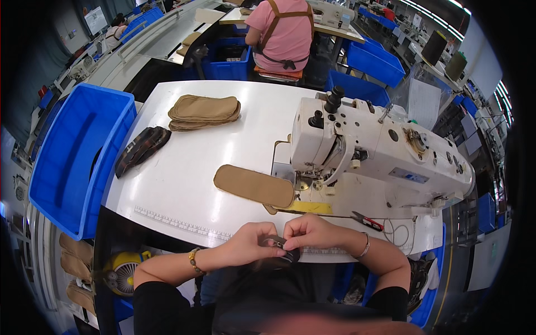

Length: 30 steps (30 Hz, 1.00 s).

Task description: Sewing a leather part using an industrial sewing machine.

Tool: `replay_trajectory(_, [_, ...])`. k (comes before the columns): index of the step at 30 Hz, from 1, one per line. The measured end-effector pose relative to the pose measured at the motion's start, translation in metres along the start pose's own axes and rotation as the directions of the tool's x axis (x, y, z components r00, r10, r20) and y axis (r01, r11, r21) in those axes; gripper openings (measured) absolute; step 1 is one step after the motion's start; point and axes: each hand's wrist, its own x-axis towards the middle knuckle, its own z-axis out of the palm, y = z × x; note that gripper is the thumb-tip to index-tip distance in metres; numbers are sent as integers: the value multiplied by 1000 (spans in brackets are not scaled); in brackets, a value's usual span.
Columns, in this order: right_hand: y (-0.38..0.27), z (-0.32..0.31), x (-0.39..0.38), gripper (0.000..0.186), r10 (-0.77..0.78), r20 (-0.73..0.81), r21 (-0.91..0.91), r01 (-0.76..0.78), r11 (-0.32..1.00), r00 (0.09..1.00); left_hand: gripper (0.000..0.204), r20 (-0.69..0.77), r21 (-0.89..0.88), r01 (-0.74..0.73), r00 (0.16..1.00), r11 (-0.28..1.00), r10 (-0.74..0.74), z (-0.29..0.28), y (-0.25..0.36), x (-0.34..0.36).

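Over the front edge of the table, my left hand (252, 241) and my right hand (310, 230) meet with bent fingers, pinching a small dark fabric piece (291, 255). Part of the piece is covered by my fingers, so its full shape is hidden. Just beyond them, a tan rounded pad (254, 186) lies with its right end beside the needle area of a white sewing machine (368, 145). A stack of similar tan pads (204, 110) sits farther back. Several dark plaid fabric pieces (143, 149) lie at the table's left edge.
Red-and-black thread snips (368, 221) lie right of my hands. A printed ruler strip (178, 223) runs along the white table's front. A blue bin (61, 162) stands at left, above a yellow fan (124, 273). A person in pink (287, 33) sits beyond the table.
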Motion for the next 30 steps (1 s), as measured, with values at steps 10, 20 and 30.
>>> replay_trajectory(10, [-11,9,-1,18,-68,17,-50,68,996,998,19,-86,-64,43,995,997,-49,13,12,-13])
replay_trajectory(20, [-4,8,2,24,-269,6,-35,269,962,963,10,-80,-511,80,987,856,-140,39,-1,-18])
replay_trajectory(30, [-14,6,-4,23,-267,43,-90,270,959,963,9,-111,-321,-51,994,946,15,35,-10,-18])
